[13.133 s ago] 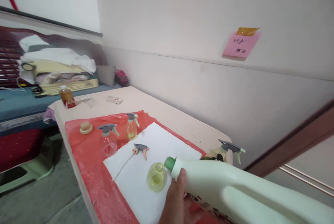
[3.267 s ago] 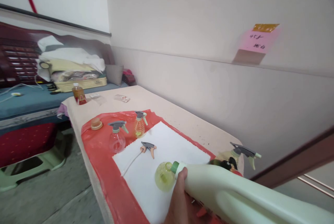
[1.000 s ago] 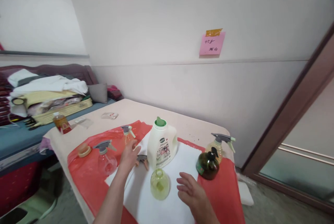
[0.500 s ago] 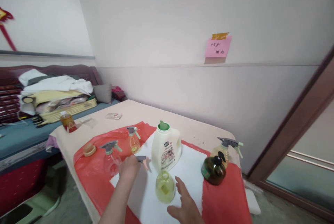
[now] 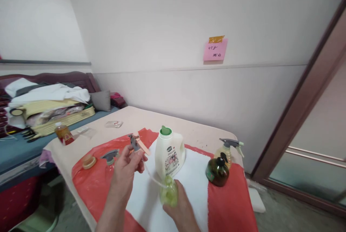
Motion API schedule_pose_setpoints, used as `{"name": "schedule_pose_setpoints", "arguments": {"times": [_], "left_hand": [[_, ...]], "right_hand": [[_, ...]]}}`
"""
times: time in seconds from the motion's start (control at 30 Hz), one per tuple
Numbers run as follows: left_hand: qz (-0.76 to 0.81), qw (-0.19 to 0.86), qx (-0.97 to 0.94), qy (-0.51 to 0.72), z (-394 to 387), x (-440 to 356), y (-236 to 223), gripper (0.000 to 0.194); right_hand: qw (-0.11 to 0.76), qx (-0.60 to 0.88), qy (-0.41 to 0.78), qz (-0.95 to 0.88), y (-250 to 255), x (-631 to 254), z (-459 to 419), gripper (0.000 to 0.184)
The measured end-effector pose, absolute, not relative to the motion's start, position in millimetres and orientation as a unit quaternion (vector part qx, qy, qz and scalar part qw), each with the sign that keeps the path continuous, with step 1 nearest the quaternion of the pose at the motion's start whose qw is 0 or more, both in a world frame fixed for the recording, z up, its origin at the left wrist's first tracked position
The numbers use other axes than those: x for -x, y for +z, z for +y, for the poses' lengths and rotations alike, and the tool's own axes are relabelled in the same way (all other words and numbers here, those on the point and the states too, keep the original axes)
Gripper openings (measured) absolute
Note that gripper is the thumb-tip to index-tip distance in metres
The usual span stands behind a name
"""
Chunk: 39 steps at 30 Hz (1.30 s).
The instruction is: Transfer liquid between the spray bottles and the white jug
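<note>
A spray head with a peach trigger and grey top (image 5: 137, 143) is held up in my left hand (image 5: 130, 161), its fingers closed round the lower part. From it a pale dip tube (image 5: 151, 176) curves down to the green bottle, crossing near the neck; whether its end is inside I cannot tell. My right hand (image 5: 181, 203) wraps round the side of that translucent green bottle (image 5: 168, 193), which stands over the white sheet (image 5: 193, 178). Just behind the bottle is a large white detergent jug (image 5: 169, 154) with a green spout.
To the left, a spray bottle (image 5: 110, 163) and a tan round lid (image 5: 89, 161) sit on red plastic (image 5: 89, 178). At right stand a dark green pump bottle (image 5: 217, 172) and another spray bottle (image 5: 227, 149). An amber drink bottle (image 5: 64, 134) is at the table's far left.
My left hand has lifted the spray head, bringing its tube over the green bottle. My right hand, open beside the bottle before, has closed on it. The view has shifted slightly right.
</note>
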<state>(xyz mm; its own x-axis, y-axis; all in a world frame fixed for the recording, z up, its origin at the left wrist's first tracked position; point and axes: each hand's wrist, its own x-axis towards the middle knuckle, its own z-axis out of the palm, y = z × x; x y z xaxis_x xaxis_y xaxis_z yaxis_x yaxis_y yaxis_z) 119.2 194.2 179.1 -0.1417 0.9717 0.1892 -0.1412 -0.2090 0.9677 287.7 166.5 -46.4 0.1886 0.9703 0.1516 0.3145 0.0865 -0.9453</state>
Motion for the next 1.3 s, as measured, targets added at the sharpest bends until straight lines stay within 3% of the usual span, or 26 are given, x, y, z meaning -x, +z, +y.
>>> {"name": "schedule_pose_setpoints", "arguments": {"times": [0.13,0.4,0.6,0.73,0.9,1.1,1.3], "left_hand": [[0.453,0.387,-0.48,0.644,198.9,-130.4,173.0,0.034],[0.486,0.381,-0.512,0.597,201.1,-140.6,162.2,0.032],[0.449,0.429,-0.489,0.612,196.5,-167.6,152.1,0.036],[0.365,0.555,-0.392,0.636,187.4,-197.0,144.0,0.041],[0.294,0.67,-0.284,0.62,172.9,-220.9,140.4,0.05],[0.281,0.681,-0.269,0.621,169.7,-226.8,142.8,0.031],[0.285,0.632,-0.217,0.687,169.2,-234.0,146.2,0.029]], "right_hand": [[0.502,0.585,0.292,-0.566,-45.5,-291.5,167.4,0.076],[0.49,0.556,0.293,-0.603,-1.1,-301.5,153.4,0.077],[0.503,0.54,0.334,-0.586,48.5,-311.9,144.1,0.076],[0.546,0.55,0.343,-0.531,60.4,-322.6,139.0,0.079],[0.619,0.544,0.316,-0.47,71.8,-344.0,127.2,0.07],[0.638,0.56,0.276,-0.451,92.6,-359.8,115.7,0.067],[0.629,0.543,0.362,-0.423,103.7,-354.3,112.5,0.066]]}}
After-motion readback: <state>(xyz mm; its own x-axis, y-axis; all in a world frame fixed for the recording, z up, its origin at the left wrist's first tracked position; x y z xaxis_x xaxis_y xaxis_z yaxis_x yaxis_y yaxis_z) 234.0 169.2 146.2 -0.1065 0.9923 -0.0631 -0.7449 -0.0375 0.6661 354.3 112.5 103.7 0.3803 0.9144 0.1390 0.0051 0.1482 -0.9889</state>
